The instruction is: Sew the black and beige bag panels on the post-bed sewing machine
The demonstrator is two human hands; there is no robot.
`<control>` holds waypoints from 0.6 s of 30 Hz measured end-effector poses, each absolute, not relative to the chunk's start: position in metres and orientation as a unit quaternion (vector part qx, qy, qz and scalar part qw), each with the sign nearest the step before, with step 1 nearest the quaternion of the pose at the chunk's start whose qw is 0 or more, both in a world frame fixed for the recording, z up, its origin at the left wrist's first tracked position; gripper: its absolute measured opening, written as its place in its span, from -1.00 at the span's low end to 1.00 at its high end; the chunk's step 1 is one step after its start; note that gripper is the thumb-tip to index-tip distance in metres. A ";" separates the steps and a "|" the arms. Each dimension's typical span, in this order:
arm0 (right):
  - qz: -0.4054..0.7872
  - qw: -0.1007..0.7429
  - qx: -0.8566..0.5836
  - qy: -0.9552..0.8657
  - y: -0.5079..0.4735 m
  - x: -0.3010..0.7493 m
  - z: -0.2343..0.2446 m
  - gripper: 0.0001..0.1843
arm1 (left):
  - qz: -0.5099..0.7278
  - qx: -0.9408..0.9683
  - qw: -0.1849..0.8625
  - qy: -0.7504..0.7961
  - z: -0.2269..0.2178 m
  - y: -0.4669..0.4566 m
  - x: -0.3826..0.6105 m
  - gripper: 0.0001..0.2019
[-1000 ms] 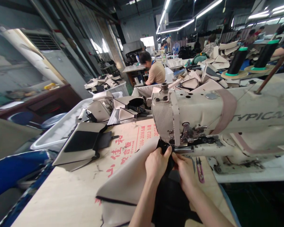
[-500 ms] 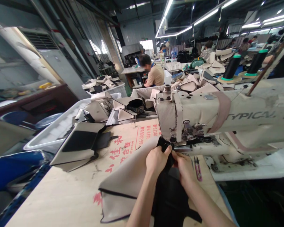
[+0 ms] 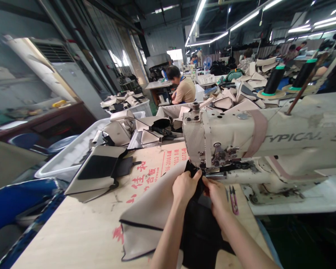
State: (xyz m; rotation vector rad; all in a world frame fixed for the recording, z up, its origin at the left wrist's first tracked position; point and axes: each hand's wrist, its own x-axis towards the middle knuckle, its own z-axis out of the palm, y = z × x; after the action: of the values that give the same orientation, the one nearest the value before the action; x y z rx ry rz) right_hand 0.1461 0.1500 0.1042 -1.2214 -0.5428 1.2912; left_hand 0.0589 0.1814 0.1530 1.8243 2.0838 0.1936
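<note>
Black fabric (image 3: 200, 231): on the table, leading edge under the sewing machine (image 3: 240, 142) head.
Left hand (image 3: 184, 185): pinching the fabric.
Right hand (image 3: 217, 192): pinching the fabric, touching the left.
Beige panel (image 3: 154, 213): beside the left hand.

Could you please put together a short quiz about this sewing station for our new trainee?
1. True or false: the left hand and the right hand both pinch the black fabric at the head of the sewing machine.
2. What lies on the table just right of the right hand? A) pink thread snips B) a tape measure C) a hammer
3. Fill in: the lettering on the machine's arm reads ____.
Key: 1 true; 2 A; 3 TYPICAL.
</note>
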 end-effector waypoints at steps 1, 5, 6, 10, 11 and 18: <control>0.556 0.587 -0.532 -0.253 0.149 0.147 0.106 -0.68 | 0.069 0.647 0.180 0.738 0.153 0.182 0.059 -0.44; 0.484 0.542 -0.557 -0.402 0.134 0.185 0.119 -0.69 | 0.069 0.655 0.173 0.733 0.155 0.181 0.058 -0.44; 0.392 0.530 -0.577 -0.481 0.127 0.208 0.123 -0.73 | 0.067 0.654 0.173 0.733 0.155 0.181 0.058 -0.44; -0.144 0.527 -0.647 -0.532 0.100 0.337 0.131 -0.70 | 0.062 0.653 0.182 0.733 0.155 0.182 0.057 -0.43; -0.222 0.497 -0.664 -0.513 0.094 0.371 0.130 -0.66 | 0.063 0.653 0.183 0.732 0.154 0.183 0.057 -0.43; -0.307 0.307 -0.654 -0.619 0.076 0.459 0.105 -0.56 | 0.066 0.655 0.179 0.731 0.152 0.185 0.057 -0.45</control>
State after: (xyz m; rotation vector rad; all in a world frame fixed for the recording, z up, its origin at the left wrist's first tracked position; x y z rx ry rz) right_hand 0.4592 0.0758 0.1052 -1.7306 -1.6389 -0.8124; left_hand 0.0573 0.1853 0.1516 1.8513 2.0675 0.1878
